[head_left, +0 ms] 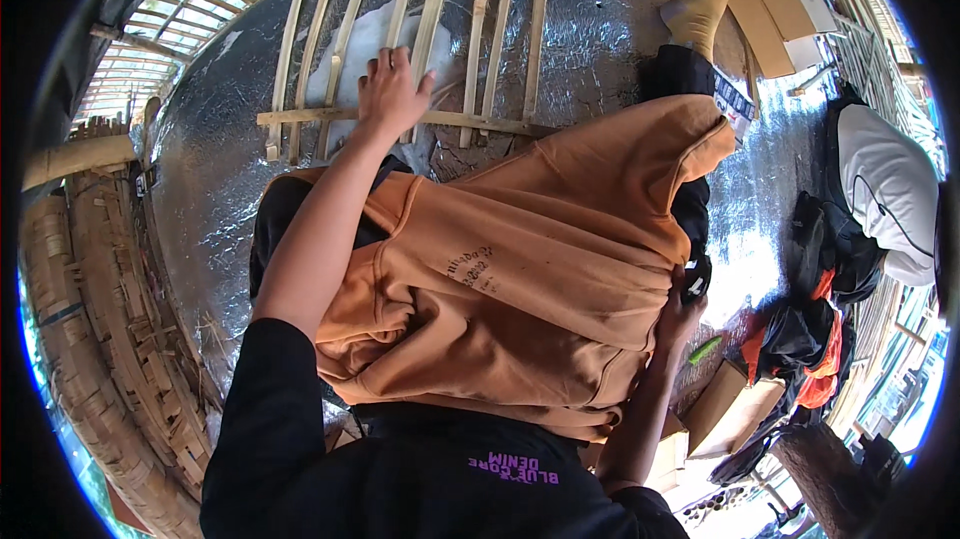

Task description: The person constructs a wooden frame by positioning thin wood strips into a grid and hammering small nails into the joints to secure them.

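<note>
Several things crowd the bamboo frame (535,39): a silver sheet (230,109) beneath it, flat cardboard (770,9) and a yellow-socked foot (703,14) between one and two o'clock, split bamboo (75,299) toward nine, a pale bundle (885,179) near three, and an open carton (735,409) at four. Orange cloth (540,269) covers the lap at centre, between the frame and the body. Lying toward eleven to twelve o'clock, the frame is pale, its long narrow slats spaced apart and crossed by one strip near the lap. Over it at eleven, the left hand (390,94) has its fingers slightly bent and apart; contact is unclear. Toward four, the right hand (685,309) is by a black object (697,279), its fingers partly hidden, their grip impossible to tell. The slats' far ends are cut off at twelve.
</note>
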The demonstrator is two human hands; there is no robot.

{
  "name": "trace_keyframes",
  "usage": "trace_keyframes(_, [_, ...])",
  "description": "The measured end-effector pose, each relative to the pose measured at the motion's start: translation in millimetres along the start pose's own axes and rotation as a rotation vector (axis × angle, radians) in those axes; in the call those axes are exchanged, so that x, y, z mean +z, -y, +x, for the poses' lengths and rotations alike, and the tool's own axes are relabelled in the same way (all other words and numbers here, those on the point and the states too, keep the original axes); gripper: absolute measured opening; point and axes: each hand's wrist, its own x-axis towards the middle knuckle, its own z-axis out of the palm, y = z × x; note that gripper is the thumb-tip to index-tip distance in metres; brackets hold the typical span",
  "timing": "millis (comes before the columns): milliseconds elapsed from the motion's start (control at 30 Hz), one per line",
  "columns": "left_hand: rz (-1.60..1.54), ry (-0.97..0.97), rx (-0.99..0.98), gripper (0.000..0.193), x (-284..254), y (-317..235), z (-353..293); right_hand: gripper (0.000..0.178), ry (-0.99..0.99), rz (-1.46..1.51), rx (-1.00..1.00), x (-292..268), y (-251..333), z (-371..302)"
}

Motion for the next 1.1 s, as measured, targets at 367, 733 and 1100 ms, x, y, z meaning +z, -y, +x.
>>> trace_keyframes(367, [0.026,-0.113,-0.195,0.047,22.5,0.9,27.6,0.021,-0.022,0.052,-0.068,8.6,-5.2,1.6])
trace_keyframes(733, [0.086,-0.27,-0.328,0.046,14.3,41.2,43.2,0.03,-0.042,0.054,-0.059,5.3,-3.7,0.0])
trace_keyframes(1100, [0.163,-0.221,-0.102,0.031,31.0,43.2,53.1,0.028,-0.045,0.047,-0.033,7.6,-9.1,1.8])
